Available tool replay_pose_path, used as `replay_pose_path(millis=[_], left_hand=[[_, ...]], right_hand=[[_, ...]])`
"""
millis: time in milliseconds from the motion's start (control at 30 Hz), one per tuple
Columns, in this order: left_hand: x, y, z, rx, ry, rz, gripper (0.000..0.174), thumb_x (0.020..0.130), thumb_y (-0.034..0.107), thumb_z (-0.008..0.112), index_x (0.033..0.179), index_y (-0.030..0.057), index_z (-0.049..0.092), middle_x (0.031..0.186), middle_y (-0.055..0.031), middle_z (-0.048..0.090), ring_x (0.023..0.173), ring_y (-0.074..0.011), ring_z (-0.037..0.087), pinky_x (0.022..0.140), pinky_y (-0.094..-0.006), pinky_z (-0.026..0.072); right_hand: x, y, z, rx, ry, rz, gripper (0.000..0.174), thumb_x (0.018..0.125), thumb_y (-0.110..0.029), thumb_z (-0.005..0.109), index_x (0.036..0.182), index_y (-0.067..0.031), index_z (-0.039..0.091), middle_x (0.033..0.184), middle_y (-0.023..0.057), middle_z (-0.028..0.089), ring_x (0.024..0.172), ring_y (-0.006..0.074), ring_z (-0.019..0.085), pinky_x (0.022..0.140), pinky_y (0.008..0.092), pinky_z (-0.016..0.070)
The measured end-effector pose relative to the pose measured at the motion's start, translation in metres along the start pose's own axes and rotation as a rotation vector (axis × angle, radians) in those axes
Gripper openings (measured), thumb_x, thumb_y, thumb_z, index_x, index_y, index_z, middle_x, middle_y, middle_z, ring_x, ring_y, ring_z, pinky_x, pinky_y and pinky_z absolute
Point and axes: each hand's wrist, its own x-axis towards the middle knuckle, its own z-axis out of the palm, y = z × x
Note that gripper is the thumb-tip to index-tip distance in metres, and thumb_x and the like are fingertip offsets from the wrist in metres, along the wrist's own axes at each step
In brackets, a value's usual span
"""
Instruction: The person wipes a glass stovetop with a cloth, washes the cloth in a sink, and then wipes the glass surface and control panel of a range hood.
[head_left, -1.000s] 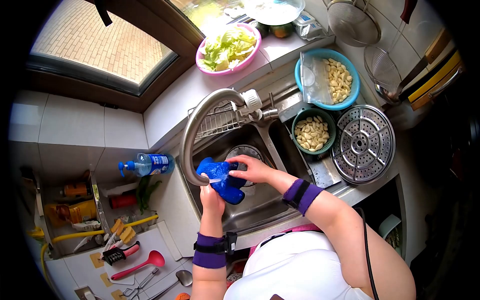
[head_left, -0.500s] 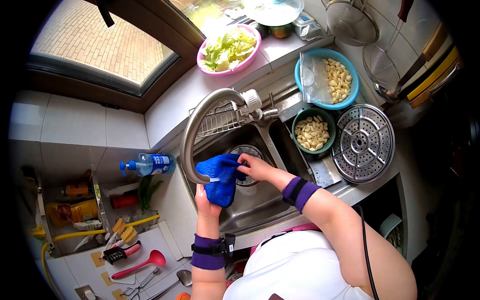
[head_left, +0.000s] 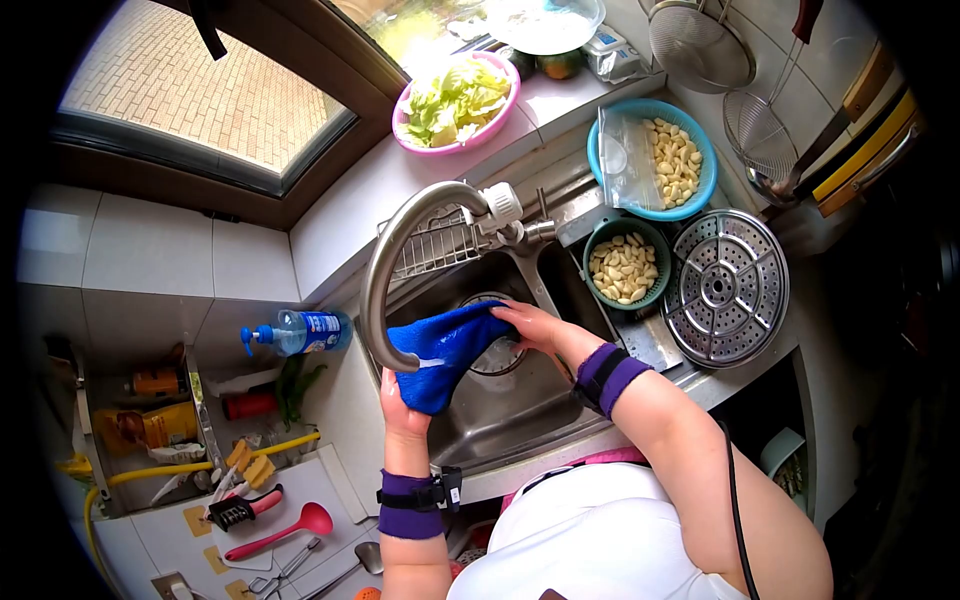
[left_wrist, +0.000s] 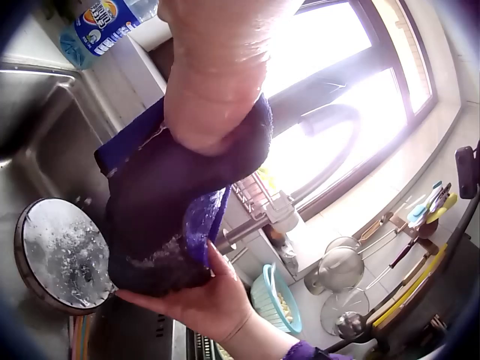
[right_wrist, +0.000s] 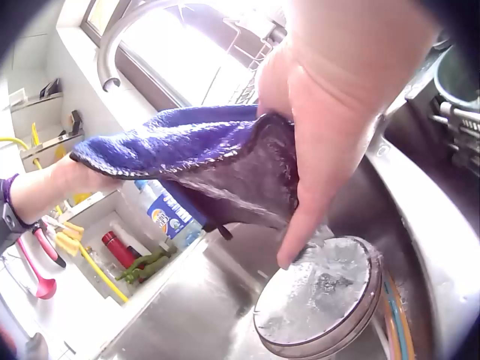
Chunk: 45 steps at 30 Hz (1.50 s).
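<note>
A wet blue cloth [head_left: 440,335] with a dark bound edge is stretched between both hands over the sink basin [head_left: 500,420]. Water runs onto it from the curved faucet [head_left: 375,270]. My left hand [head_left: 402,405] holds the cloth's left end, its fingers hidden by the fabric in the left wrist view. At the other end, my right hand [head_left: 535,325] pinches a corner between thumb and fingers. In the right wrist view the cloth [right_wrist: 187,142] shows a fuzzy upper face and a darker underside.
Below the cloth sits the round drain [right_wrist: 322,292], wet with splashes. A soap bottle [head_left: 305,330] stands left of the sink. To the right are a green basket of garlic cloves [head_left: 625,268], a blue basin [head_left: 600,150] and a perforated steamer plate [head_left: 728,288].
The cloth was bunched between the hands and is now spread out. My right hand has shifted right with its corner; my left hand has moved slightly left.
</note>
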Motion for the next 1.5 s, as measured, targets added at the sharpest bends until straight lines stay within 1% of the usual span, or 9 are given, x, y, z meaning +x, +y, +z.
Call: replay_pose_path(millis=[67,233,433,600,767,867,1033,1200,1500], left_hand=[[0.009,-0.013,-0.03,0.086,0.144,0.027,0.05,0.105,0.038,0.031,0.137,0.0017,0.043,0.138,-0.0143,0.051,0.125,-0.0309,0.051,0.109,-0.0456,0.0398],[0.015,-0.05,-0.025,0.315,0.485,-0.219,0.061,0.1,0.055,0.038,0.145,0.014,0.034,0.153,-0.0096,0.03,0.135,-0.0376,0.035,0.106,-0.0579,0.0367],[0.048,-0.098,-0.095,-0.048,-0.051,-0.269,0.057,0.095,0.064,0.04,0.116,0.0126,0.051,0.105,-0.011,0.06,0.094,-0.0274,0.058,0.087,-0.0408,0.0489],[0.07,-0.091,-0.093,0.144,0.262,-0.061,0.033,0.094,0.049,0.059,0.1,0.0168,0.056,0.085,-0.0013,0.057,0.073,-0.0142,0.056,0.062,-0.0341,0.0487],[0.07,-0.09,-0.029,0.183,0.655,-0.003,0.035,0.096,0.047,0.056,0.099,0.0119,0.059,0.087,-0.0055,0.062,0.078,-0.0226,0.062,0.07,-0.0398,0.0542],[0.072,-0.077,-0.064,0.076,0.233,-0.177,0.034,0.097,0.045,0.053,0.094,0.0118,0.061,0.083,-0.0056,0.063,0.078,-0.0227,0.062,0.072,-0.0387,0.0536],[0.066,-0.088,-0.017,0.235,0.653,-0.088,0.033,0.097,0.044,0.053,0.097,0.0123,0.06,0.089,-0.0036,0.064,0.081,-0.0191,0.063,0.077,-0.0339,0.0534],[0.063,-0.072,-0.028,0.148,0.539,-0.268,0.033,0.095,0.044,0.057,0.075,0.0187,0.055,0.074,-0.0006,0.06,0.069,-0.0166,0.059,0.067,-0.0334,0.0512],[0.025,-0.036,0.0,0.816,0.334,-0.05,0.036,0.096,0.035,0.056,0.121,0.0088,0.059,0.107,0.0019,0.06,0.098,-0.011,0.055,0.085,-0.027,0.0417]], right_hand=[[-0.008,-0.006,0.008,0.266,-0.016,0.058,0.054,0.095,-0.051,0.05,0.14,-0.0231,0.042,0.142,0.0038,0.045,0.128,0.0281,0.046,0.092,0.0613,0.0446],[-0.001,-0.003,0.06,-0.12,0.305,-0.217,0.054,0.09,-0.055,0.057,0.123,-0.0125,0.055,0.124,0.0152,0.054,0.108,0.0339,0.057,0.087,0.0459,0.049],[-0.054,0.011,0.124,-0.824,0.429,-0.681,0.039,0.078,-0.046,0.073,0.093,-0.0097,0.068,0.095,0.013,0.056,0.09,0.0335,0.059,0.077,0.0434,0.05],[-0.049,0.015,0.117,-0.757,0.459,-0.588,0.033,0.083,-0.045,0.067,0.082,-0.0119,0.068,0.084,0.0096,0.058,0.078,0.0347,0.063,0.066,0.044,0.0528],[-0.013,0.017,0.091,-0.812,0.601,-0.597,0.033,0.092,-0.037,0.057,0.077,-0.0083,0.064,0.081,0.0158,0.062,0.073,0.0382,0.062,0.064,0.0474,0.0504],[-0.032,0.014,0.111,-0.819,0.503,-0.622,0.035,0.093,-0.035,0.054,0.077,-0.0059,0.064,0.082,0.0176,0.063,0.074,0.0399,0.062,0.065,0.0485,0.0502],[-0.005,0.006,0.08,-0.741,0.628,-0.426,0.04,0.096,-0.04,0.048,0.08,-0.0071,0.067,0.087,0.0193,0.066,0.078,0.0395,0.064,0.069,0.0494,0.0514],[-0.026,0.006,0.104,-0.819,0.573,-0.497,0.038,0.096,-0.041,0.049,0.086,-0.0076,0.065,0.088,0.0179,0.064,0.077,0.0408,0.064,0.067,0.0496,0.0517],[-0.014,0.028,0.034,-0.666,0.387,-0.469,0.021,0.092,-0.021,0.057,0.105,-0.004,0.057,0.096,0.017,0.063,0.093,0.0369,0.061,0.08,0.0435,0.0475]])
